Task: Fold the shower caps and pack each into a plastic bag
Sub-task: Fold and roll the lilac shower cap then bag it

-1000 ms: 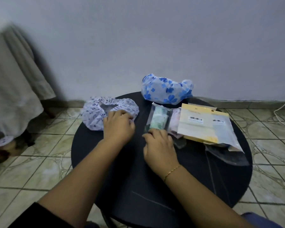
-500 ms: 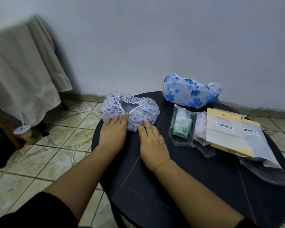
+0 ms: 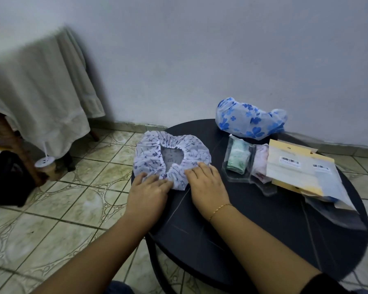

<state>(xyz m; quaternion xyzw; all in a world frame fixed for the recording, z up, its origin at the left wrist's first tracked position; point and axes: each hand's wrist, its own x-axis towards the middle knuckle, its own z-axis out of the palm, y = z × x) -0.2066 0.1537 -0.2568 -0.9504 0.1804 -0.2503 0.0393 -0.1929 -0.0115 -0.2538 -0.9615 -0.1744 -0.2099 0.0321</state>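
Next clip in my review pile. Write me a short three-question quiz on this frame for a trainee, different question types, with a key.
1. True or false: both hands, left hand and right hand, lie with straight fingers on the near edge of the purple-print shower cap.
2. Multiple choice: the blue-flower shower cap sits
A. at the far edge of the black round table, untouched
B. under the right hand
C. inside a clear bag
3. Fill in: the clear bag next to the right hand holds a folded ___ cap.

Key: 1 true; 2 A; 3 green.
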